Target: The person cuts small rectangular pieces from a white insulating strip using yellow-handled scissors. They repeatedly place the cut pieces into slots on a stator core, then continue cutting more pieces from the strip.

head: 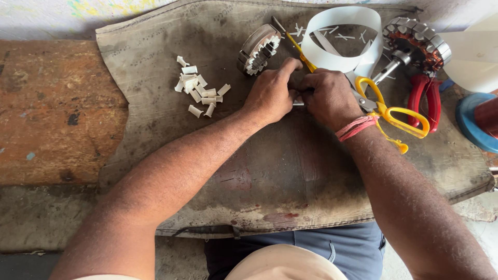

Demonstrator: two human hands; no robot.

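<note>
Here I see both hands, left hand [271,93] and right hand [328,97], pinched shut on one small white slip [298,103] mid-mat, folded slips [199,91] piled far left, strip [340,44] uncut far right.

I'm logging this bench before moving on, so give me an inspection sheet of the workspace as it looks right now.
Surface: worn, stained cloth mat over a rusty bench.
Job's things: small white piece pinched between both hands; pile of folded white slips; slotted stator ring.
Clutter: yellow-handled scissors, red-handled pliers, white strip loop, wound rotor.
Grips: left hand and right hand closed on the piece.
Cables: nothing seen.
Surroundings: blue round object at right edge.
</note>
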